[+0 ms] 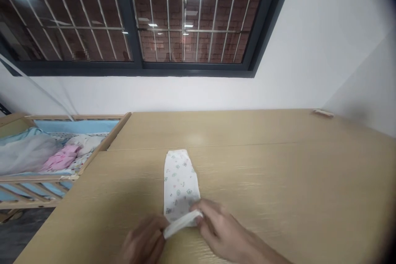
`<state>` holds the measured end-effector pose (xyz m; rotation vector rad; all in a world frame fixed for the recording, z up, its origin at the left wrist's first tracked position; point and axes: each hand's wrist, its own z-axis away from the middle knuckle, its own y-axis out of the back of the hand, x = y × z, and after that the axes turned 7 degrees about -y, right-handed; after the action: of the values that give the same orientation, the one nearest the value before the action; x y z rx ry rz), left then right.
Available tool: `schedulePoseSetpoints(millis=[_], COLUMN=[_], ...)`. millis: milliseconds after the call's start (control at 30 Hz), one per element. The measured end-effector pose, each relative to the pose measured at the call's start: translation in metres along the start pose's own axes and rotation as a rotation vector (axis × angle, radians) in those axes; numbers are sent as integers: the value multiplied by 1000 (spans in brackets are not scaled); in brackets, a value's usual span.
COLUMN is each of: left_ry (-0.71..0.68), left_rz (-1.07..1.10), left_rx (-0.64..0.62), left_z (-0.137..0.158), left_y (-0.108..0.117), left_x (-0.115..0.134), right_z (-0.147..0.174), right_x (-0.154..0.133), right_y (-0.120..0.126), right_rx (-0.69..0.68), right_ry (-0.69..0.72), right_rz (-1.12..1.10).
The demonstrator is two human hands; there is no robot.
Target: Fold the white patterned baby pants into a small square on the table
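A long, narrow piece of white cloth (180, 181) with a small green print lies flat on the wooden tabletop; it looks like a folded baby garment, but its exact kind I cannot tell. Its near end is lifted into a plain white band, stretched at a slant between my hands. My left hand (145, 239), slightly blurred, pinches the lower left end of this band. At the upper right end, my right hand (219, 229) grips it between thumb and fingers. The fingertips partly cover the cloth's near edge.
The light wooden tabletop (262, 198) reaches back to a white wall, with a seam across it. On the left stands a wooden crib (119, 130) holding bedding and a pink cloth (63, 157). A small pale object (323, 112) lies at the far right edge. Above is a barred window.
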<state>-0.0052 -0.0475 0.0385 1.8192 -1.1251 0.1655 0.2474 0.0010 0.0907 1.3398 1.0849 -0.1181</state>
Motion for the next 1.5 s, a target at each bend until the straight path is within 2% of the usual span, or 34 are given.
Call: schedulePoseSetpoints(millis=[133, 300, 433, 600, 733, 800, 867, 933, 1000, 1100, 1167, 1267, 1367, 1500], left_ry=[244, 406, 467, 505, 480, 435, 361, 258, 93, -108, -179, -193, -205, -221], left_rz=[58, 181, 111, -29, -151, -230, -281, -292, -354, -569, -633, -715, -803, -839], left_rx=[53, 98, 109, 114, 108, 119, 98, 21, -87, -54, -25, -15, -16, -24], left_z=[-57, -120, -143, -151, -152, -145, -129, -102, -70, -31, -17, -12, -15, -16], left_y=[11, -10, -36, -56, -55, -52, -52, -56, -66, -86, -94, -99, -99, -97], left_x=[-30, -93, -134, -158, -152, -137, -113, -85, -60, -41, -41, -48, -53, -54], right_z=[-50, -129, -171, -188, -188, -181, -169, -152, -134, -113, -107, -110, -126, -156], right_x=[16, 75, 123, 148, 147, 136, 115, 88, 62, 41, 44, 64, 87, 110], right_y=[15, 3, -18, -34, -32, -26, -18, -11, -10, -21, -34, -49, -53, -43], right_rx=[74, 177, 274, 332, 321, 318, 275, 147, -49, -307, -417, -481, -455, -358], right_ry=[14, -81, -183, -188, -170, -122, -10, 150, 298, 424, 437, 394, 301, 182], right_rz=[-61, -85, -104, -64, -47, -5, 74, 148, 170, 148, 131, 145, 210, 330])
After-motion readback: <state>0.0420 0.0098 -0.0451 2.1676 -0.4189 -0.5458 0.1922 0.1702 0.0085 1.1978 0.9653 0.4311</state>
